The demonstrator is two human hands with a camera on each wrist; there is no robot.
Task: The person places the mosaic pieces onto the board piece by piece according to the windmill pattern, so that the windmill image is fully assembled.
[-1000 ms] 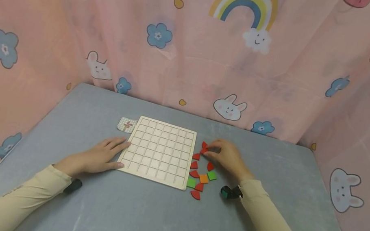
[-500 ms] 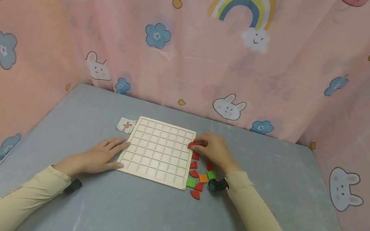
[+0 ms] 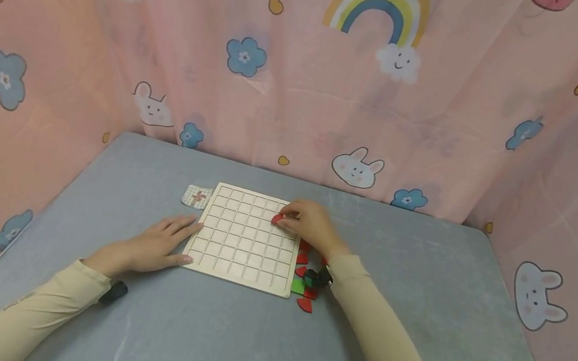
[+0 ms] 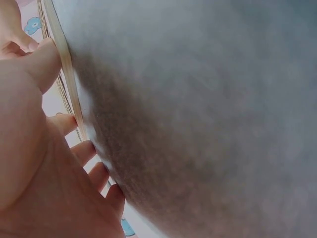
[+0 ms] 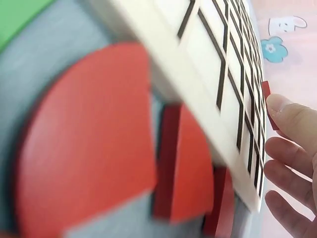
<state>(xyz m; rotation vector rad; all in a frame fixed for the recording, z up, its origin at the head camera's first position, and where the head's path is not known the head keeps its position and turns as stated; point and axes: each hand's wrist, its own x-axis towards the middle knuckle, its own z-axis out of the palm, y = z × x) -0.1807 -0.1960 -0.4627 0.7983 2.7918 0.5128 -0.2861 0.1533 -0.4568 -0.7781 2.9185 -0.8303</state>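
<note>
Holding over grid board | right grip clamped on red piece | left grip apart, touching left edge

Board on the table, card by its left edge, loose pieces along its right edge, curtain behind

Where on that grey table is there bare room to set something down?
Grey table shows bare in front of the grid board, between the left sleeve and right sleeve; right of the right hand; and left of the small card. Crowded: along the board's right edge, with red pieces and a green piece.
</note>
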